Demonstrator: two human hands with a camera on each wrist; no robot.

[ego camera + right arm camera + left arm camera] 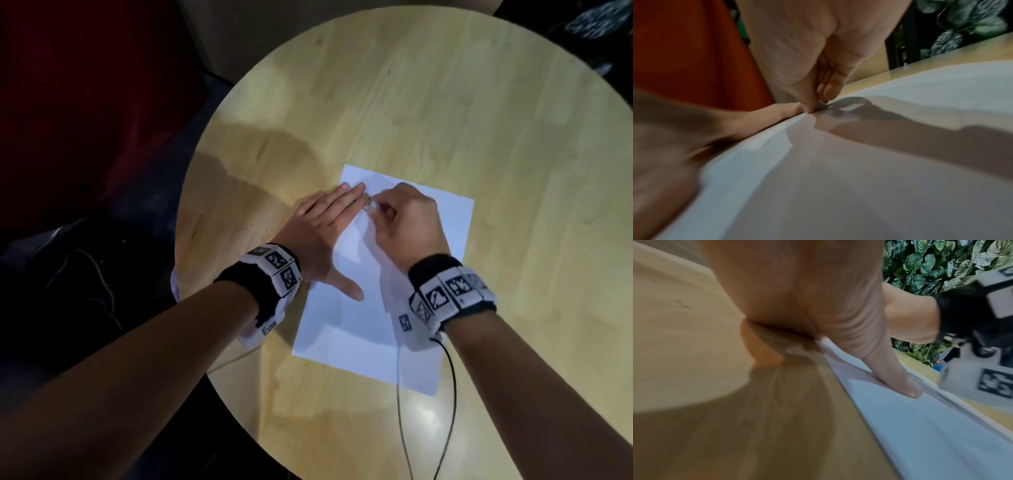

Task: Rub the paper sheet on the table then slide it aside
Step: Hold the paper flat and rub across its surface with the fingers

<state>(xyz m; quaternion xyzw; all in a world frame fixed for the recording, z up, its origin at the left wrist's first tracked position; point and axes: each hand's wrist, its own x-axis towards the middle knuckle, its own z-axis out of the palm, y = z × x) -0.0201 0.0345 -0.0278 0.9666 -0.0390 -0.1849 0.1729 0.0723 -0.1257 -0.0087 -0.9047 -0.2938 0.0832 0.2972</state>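
A small pale object (371, 206) is pinched in the fingertips of the right hand (407, 222), too small and blurred to identify; in the right wrist view it shows only as a grey sliver (823, 106) under the thumb. The left hand (320, 233) covers the paper's (370, 339) left edge, and the right hand hides part of its middle. The desk (445, 102) is cut off at the picture's edge beyond the right hand. Both wrist views are smeared. In the left wrist view the fingers lie out of sight past the palm (797, 288).
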